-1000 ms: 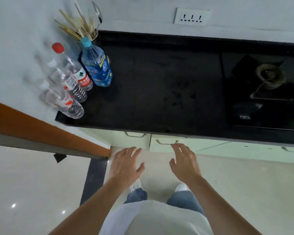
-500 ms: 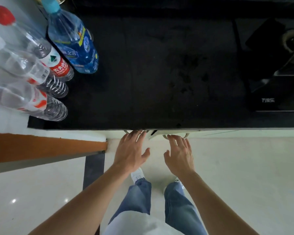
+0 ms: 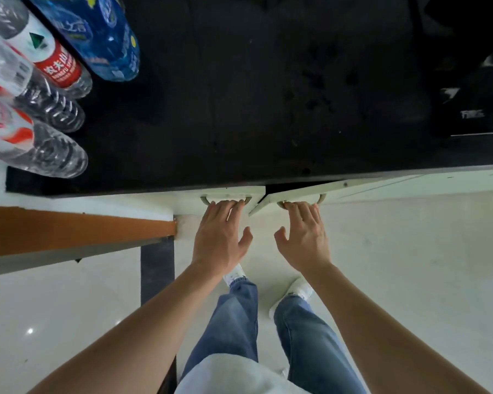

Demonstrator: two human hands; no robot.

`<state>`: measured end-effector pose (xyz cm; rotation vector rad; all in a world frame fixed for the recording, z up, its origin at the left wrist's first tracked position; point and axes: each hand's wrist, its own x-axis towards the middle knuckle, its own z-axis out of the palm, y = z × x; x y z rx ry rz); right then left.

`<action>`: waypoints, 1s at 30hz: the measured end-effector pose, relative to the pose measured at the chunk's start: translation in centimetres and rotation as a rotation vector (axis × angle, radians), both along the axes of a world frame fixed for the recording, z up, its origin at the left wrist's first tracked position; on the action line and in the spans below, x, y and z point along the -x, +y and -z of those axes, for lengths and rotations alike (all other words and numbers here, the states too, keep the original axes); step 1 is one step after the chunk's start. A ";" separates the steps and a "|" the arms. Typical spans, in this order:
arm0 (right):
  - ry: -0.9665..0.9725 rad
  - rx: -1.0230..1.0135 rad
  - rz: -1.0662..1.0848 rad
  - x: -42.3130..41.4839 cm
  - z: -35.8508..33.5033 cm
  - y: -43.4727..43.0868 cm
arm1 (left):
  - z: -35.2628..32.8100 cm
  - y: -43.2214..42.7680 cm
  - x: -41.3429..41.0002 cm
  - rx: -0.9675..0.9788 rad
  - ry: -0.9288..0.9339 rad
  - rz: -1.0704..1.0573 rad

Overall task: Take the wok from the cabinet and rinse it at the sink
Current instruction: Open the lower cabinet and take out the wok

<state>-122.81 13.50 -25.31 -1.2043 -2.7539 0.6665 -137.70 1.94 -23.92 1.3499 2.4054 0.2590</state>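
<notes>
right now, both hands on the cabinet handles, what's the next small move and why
Probably pull both doors further open. The left hand and right hand have fingers hooked on the handles; the right door is only cracked, showing a dark gap, the left door looks barely moved, and no wok is visible yet.

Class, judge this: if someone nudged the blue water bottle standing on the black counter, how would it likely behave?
The blue water bottle looks full, so probably heavy and slow to slide. It is tall and narrow, so a high push might tip it. Its neighbour, the red-labelled bottle, might stop it.
</notes>
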 end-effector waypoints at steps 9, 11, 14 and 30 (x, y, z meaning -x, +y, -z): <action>-0.075 0.105 -0.066 -4.6 -1.5 -1.5 | -0.3 -6.6 -4.0 -0.002 -0.046 -0.004; -0.114 0.117 -0.076 -5.7 -1.9 -1.9 | -0.3 -8.1 -5.3 0.008 -0.042 -0.033; -0.160 0.103 -0.090 -7.7 -2.2 -2.8 | -0.5 -10.3 -7.1 0.016 -0.007 -0.063; -0.257 0.141 0.062 -25.4 -2.6 -6.9 | -2.6 -24.7 -10.2 0.075 -0.082 -0.451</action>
